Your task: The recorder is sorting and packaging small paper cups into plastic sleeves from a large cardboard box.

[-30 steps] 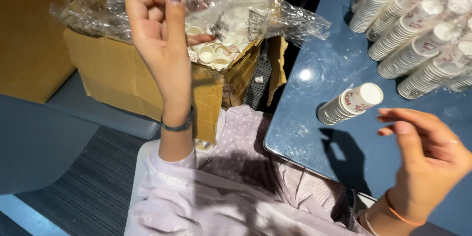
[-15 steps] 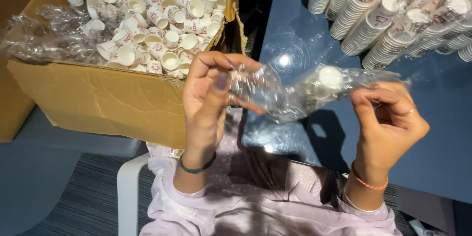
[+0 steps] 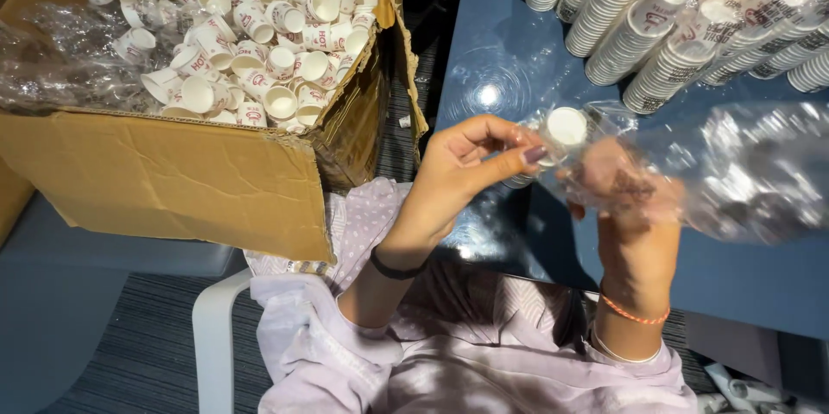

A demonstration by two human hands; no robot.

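Crinkled clear plastic sleeve (image 3: 734, 172) around a white cup stack (image 3: 566, 129), both hands' fingers (image 3: 518, 151) pinching it; sleeve now stretched toward 3 o'clock.

Single view, head-mounted, looking steeply down over the wearer's lap from close above. Both hands sit near centre frame, close to the lens: left hand (image 3: 458, 172) left of centre, right hand (image 3: 626, 198) right of centre, partly veiled by a clear bag (image 3: 743, 172). Forearms enter from the bottom edge. The box (image 3: 173, 172) fills the upper left, cut off by the top and left edges. The desk (image 3: 751, 284) takes the right side, cup stacks (image 3: 656, 17) running off the top right corner. Floor (image 3: 129, 353) shows lower left. No second view to overlap.
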